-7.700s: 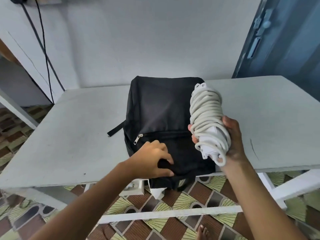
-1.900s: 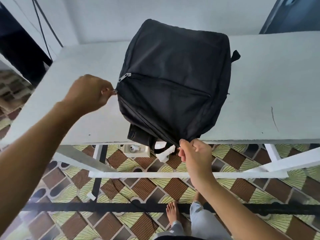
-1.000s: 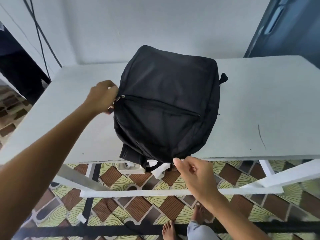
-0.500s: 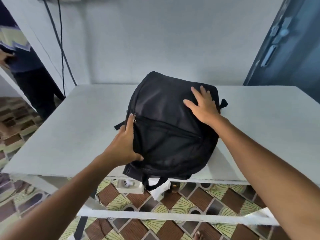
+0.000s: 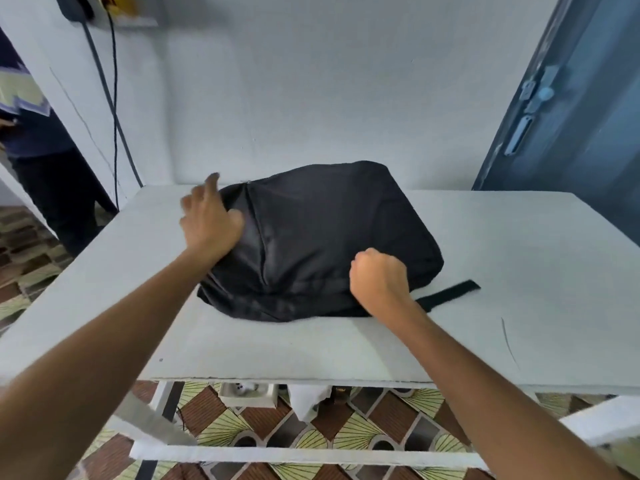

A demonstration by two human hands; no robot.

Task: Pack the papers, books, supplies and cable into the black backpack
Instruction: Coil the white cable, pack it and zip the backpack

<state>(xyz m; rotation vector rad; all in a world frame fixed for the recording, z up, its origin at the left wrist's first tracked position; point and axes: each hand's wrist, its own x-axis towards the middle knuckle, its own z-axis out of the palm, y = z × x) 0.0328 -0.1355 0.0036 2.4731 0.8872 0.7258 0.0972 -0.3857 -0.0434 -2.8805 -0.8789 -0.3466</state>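
The black backpack lies flat and zipped on the white table, with a strap sticking out to its right. My left hand rests on the bag's left side, fingers loosely spread and blurred, thumb on the fabric. My right hand is curled into a fist at the bag's near right edge and seems to grip the fabric there; its fingertips are hidden. No papers, books, supplies or cable show outside the bag.
A person stands in the doorway at the far left. A black cable hangs down the wall. A blue door is at the right. A white socket box sits under the table's front edge.
The backpack has been turned and pushed further onto the table. My right hand came off its top and curled at the near right edge. My left hand shifted to the far left side.
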